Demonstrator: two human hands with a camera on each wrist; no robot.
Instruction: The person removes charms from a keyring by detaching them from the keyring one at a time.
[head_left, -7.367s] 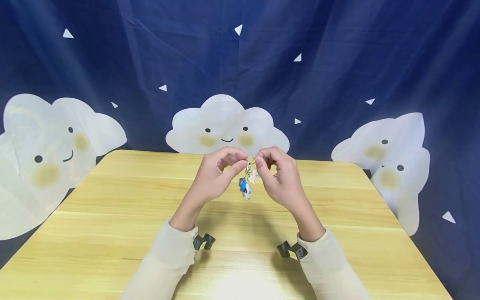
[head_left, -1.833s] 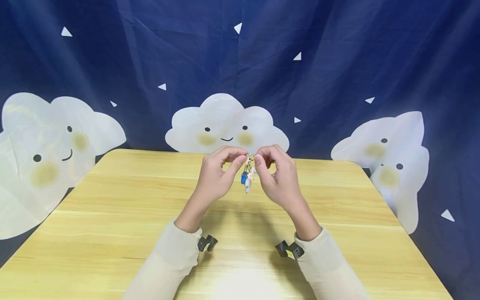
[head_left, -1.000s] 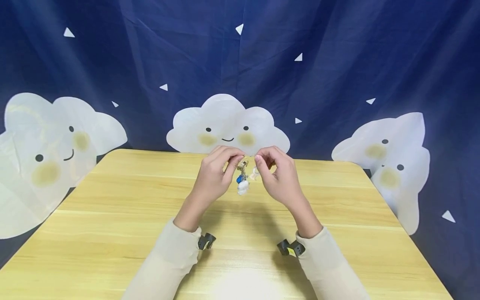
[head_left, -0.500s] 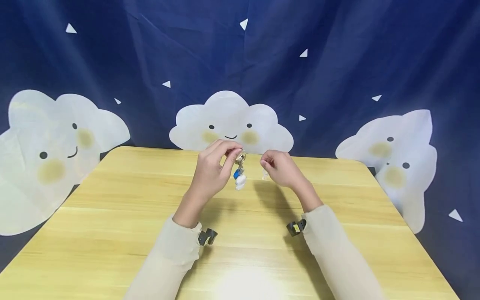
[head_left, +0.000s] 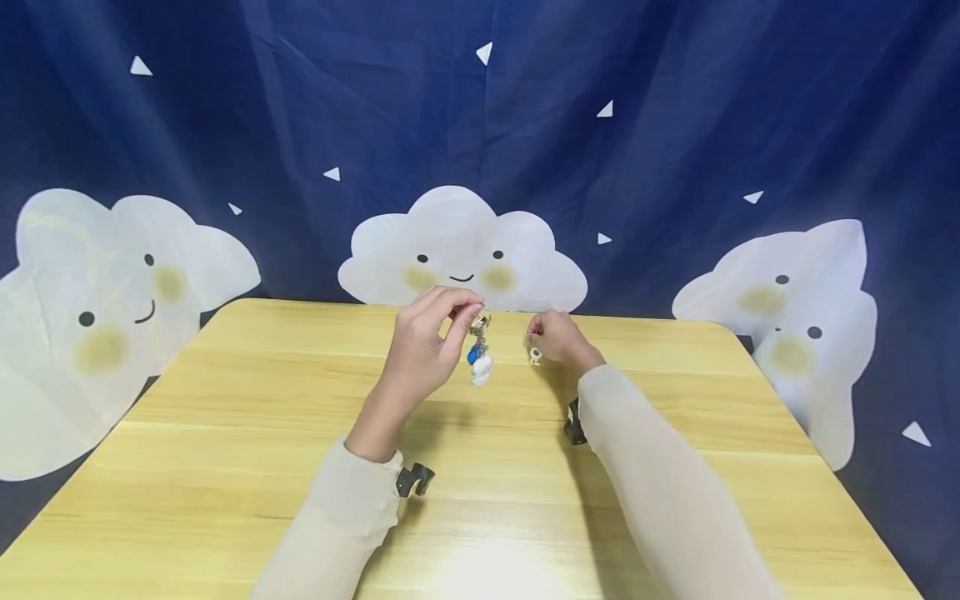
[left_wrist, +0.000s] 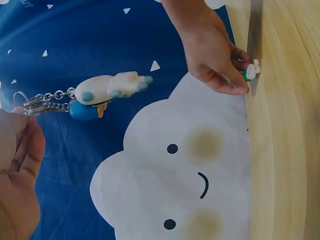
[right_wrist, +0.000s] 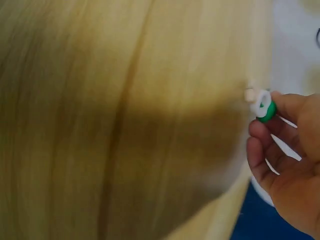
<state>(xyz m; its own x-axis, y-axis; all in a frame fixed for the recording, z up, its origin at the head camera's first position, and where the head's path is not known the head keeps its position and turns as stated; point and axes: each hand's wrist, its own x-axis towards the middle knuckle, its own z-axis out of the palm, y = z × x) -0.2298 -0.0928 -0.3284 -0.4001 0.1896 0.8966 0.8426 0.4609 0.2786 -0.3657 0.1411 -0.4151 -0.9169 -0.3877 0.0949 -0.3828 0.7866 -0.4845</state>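
Green charm (right_wrist: 269, 111) pinched by right hand (head_left: 562, 336), best lowered gently; keyring (left_wrist: 36, 105) pinched by left hand (head_left: 426, 342), best held steady.

Over the tabletop (head_left: 300, 375), toward its far edge, a gap separated the obstructing keychain (head_left: 482, 370) from the right hand (head_left: 561, 337).

The head view looks forward and down from above, over the tabletop (head_left: 225, 467) to the backdrop (head_left: 405, 92). The left wrist view sits close to the left grip (left_wrist: 20, 172), turned sideways — it shares the right grip (head_left: 562, 337) and backdrop with the head view. The right wrist view, near that grip, faces mostly tabletop.
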